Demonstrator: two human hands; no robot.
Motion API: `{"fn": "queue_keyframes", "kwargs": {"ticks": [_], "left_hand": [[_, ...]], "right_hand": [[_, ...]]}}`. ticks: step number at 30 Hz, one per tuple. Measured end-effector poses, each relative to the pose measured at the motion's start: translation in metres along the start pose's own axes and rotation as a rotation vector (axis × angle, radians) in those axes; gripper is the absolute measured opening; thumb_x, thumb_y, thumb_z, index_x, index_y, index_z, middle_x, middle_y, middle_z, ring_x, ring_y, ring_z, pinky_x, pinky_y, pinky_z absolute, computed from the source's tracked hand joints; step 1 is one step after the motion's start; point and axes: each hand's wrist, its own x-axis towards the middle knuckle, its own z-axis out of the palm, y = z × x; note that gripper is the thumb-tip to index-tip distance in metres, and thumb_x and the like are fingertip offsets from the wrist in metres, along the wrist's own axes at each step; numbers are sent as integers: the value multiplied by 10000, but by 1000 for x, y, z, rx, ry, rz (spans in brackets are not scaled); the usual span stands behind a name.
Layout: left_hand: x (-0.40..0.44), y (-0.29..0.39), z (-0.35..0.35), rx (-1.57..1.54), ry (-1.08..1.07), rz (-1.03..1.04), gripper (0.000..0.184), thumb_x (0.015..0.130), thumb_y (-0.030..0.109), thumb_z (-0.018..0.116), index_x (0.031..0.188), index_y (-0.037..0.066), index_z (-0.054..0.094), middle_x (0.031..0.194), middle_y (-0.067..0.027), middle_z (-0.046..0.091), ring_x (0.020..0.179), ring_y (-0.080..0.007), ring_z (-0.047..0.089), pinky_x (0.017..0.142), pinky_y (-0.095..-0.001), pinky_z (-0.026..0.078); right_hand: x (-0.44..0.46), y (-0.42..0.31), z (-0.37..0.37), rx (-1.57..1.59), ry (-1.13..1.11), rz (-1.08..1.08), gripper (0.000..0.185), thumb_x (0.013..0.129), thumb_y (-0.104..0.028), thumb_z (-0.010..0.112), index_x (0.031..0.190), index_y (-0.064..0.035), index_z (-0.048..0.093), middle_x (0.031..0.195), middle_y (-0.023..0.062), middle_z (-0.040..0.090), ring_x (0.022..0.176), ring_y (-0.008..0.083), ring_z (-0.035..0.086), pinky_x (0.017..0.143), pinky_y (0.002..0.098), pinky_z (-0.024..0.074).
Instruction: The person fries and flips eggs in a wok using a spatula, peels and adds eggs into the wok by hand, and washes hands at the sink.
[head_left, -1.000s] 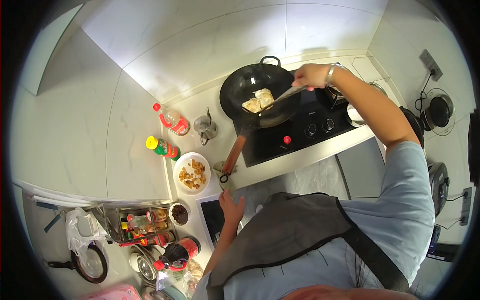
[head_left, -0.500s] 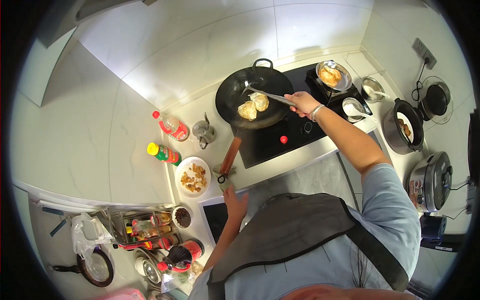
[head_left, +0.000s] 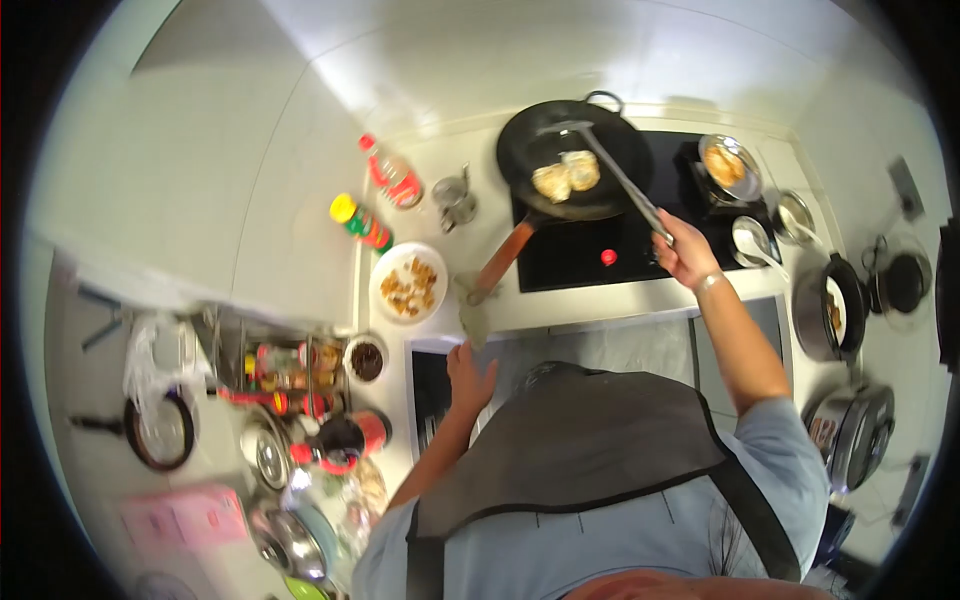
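My right hand (head_left: 686, 250) is closed round the handle of a long metal spatula (head_left: 622, 180). Its blade rests in the far part of the black wok (head_left: 625, 165), behind two fried eggs (head_left: 566, 177) lying side by side. The wok's wooden handle (head_left: 505, 258) points toward the counter's front edge. Near that edge, my left hand (head_left: 470, 380) has its thumb apart from its fingers and appears to hold nothing. Its fingertips are close to the lower end of a greyish-green cloth (head_left: 472, 312); whether they touch is unclear.
A plate of browned pieces (head_left: 408, 284) stands left of the wok handle, with bottles (head_left: 395, 180) and a metal pot (head_left: 455, 202) behind. On the right are a bowl with fried egg (head_left: 727, 165), a ladle bowl (head_left: 752, 240), a black pot (head_left: 815, 310) and a rice cooker (head_left: 850, 435).
The spatula has swung more upright, its blade farther back in the wok and my right hand nearer me. The left hand is now slightly apart from the cloth. The whole view has shifted.
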Motion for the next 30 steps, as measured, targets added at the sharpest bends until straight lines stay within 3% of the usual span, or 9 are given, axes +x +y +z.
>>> {"fn": "queue_keyframes", "kwargs": {"ticks": [6,12,15,19,20,23,24,25,30], "left_hand": [[5,7,2,53,-59,35,647,773,224,712,1296,-15,416,1272,-290,448,1202,-454,404,1025,-518,327],[19,47,-56,-124,-119,-66,548,810,198,690,1283,36,466,1288,-218,461,1213,-377,445,981,-439,406],[28,80,-143,-328,4,-34,433,828,148,675,1225,58,528,1218,-173,526,1146,-313,519,900,-380,462],[21,87,-286,68,491,-51,170,858,88,648,1022,51,619,1018,-91,624,919,-202,619,804,-307,486],[19,75,-316,27,644,-94,157,861,149,635,992,63,640,952,-122,641,896,-289,635,796,-364,502],[4,6,-401,303,848,-235,157,860,186,640,938,50,647,872,-105,657,788,-239,637,740,-345,492],[-2,-21,-423,194,865,-350,160,855,173,640,938,37,643,855,-96,653,770,-218,631,718,-336,490],[-8,-51,-437,253,932,-223,166,859,172,638,934,24,640,837,-93,649,750,-190,624,693,-320,488],[-18,-54,-444,230,894,-242,272,853,159,668,1068,-1,620,1028,-105,626,794,-180,626,681,-311,484]], "right_hand": [[-42,45,-13,294,-103,-1,167,994,-292,492,950,-132,508,633,-24,445,428,45,326,370,206,257],[-61,51,-2,74,-140,-132,152,1002,-249,477,972,-106,519,596,-35,408,388,36,298,335,185,240],[-64,54,4,-84,-78,-180,150,1004,-240,475,953,-105,515,563,-41,396,360,30,293,319,185,239],[-59,55,10,-161,-101,-210,182,999,-269,485,928,-103,507,523,-42,381,329,29,270,296,181,235],[-58,54,15,-167,-108,-210,184,999,-270,486,926,-102,508,522,-42,383,330,29,271,296,181,237],[-55,54,25,-192,-121,-220,187,995,-268,495,927,-95,514,516,-42,390,332,33,273,299,187,235],[-52,55,29,-192,-129,-220,187,994,-267,498,929,-93,516,519,-42,391,334,33,274,300,188,234],[-50,54,34,-196,-125,-219,187,993,-267,500,931,-91,517,521,-41,393,335,34,275,302,189,233],[-50,52,47,-153,-89,-244,204,991,-269,505,974,-69,539,542,-38,408,347,33,281,307,189,227]]}}
